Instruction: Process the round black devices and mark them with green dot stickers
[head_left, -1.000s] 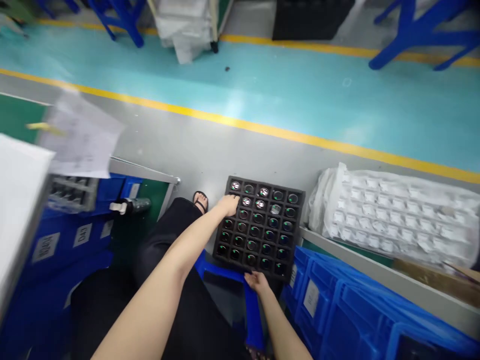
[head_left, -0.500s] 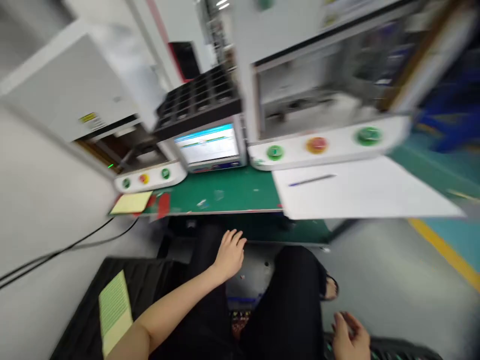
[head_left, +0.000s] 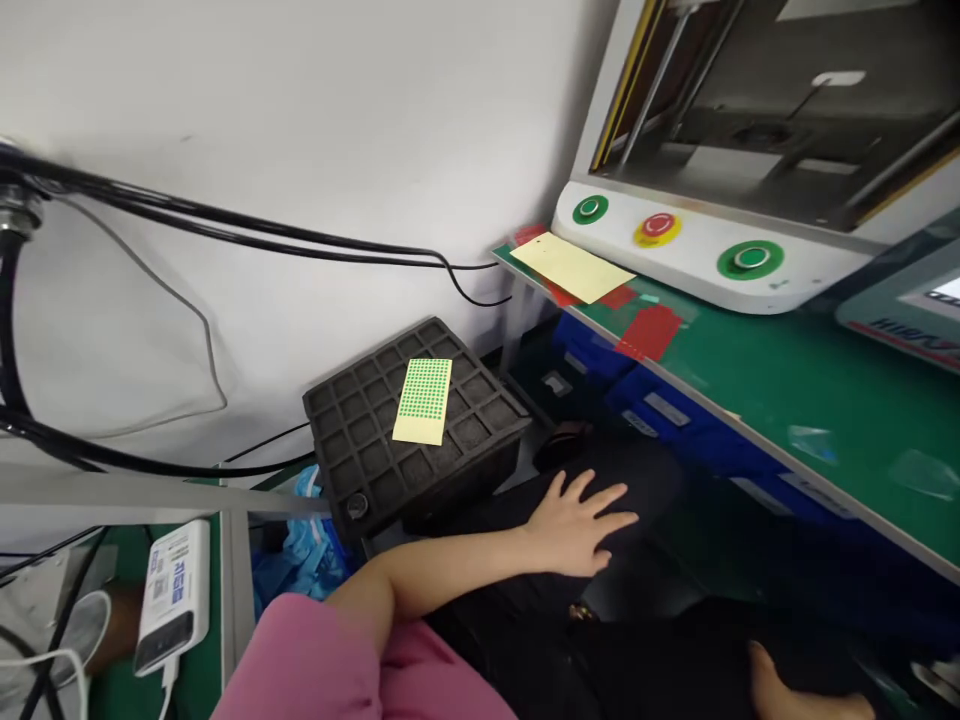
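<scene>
My left hand (head_left: pixel 577 525) lies palm down on my dark-trousered thigh, fingers spread, holding nothing. Part of my right hand (head_left: pixel 799 695) shows at the bottom edge, low on the right, by my other leg; its fingers are mostly out of sight. Left of my left hand, a pale yellow sheet of green dot stickers (head_left: pixel 424 400) lies on top of a black gridded tray (head_left: pixel 352 405). A small dark round piece (head_left: pixel 358 505) sits in the tray's near corner compartment.
A white machine panel (head_left: pixel 720 250) with green and red buttons stands on the green worktop (head_left: pixel 750 380). A yellow paper (head_left: pixel 574 265) and red tape (head_left: pixel 651 333) lie at its edge. Blue bins (head_left: pixel 660 405) sit below. Black cables (head_left: pixel 247 220) run along the wall. A power bank (head_left: pixel 174 595) is lower left.
The view has swung left and down, bringing the black tray, sticker sheet and wall cables toward the middle. My left hand stays over my leg, its fingers now more spread.
</scene>
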